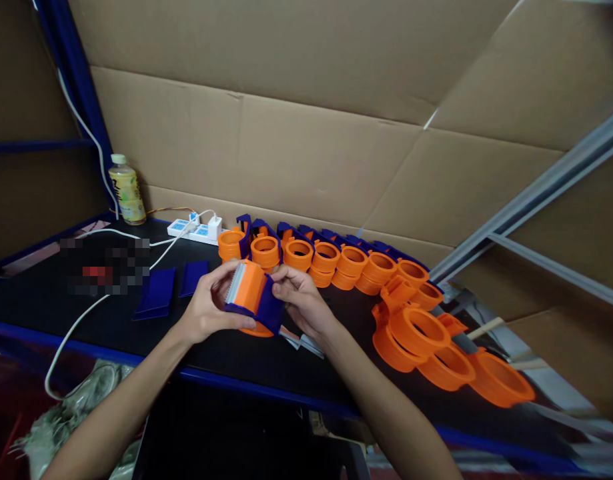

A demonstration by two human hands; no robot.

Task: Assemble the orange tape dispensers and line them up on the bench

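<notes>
Over the front of the table I hold an orange and blue tape dispenser (248,288) with a grey toothed edge along its left side. My left hand (209,303) is closed around its left side, with the thumb along the lower front. My right hand (303,299) pinches the dark blue plate on its right with thumb and fingertips. Just below my right hand lies a grey and white tool (302,343), too blurred to name. Behind both hands runs a row of orange ring-shaped dispenser bodies (353,259), stacked and fitted with blue parts.
More orange ring bodies (446,365) are piled at the right. Flat blue plates (155,293) lie to the left. Farther back stand a white power strip (196,231) with cables and a bottle (127,190). Cardboard (296,147) walls the back; the table's blue edge (226,380) runs in front.
</notes>
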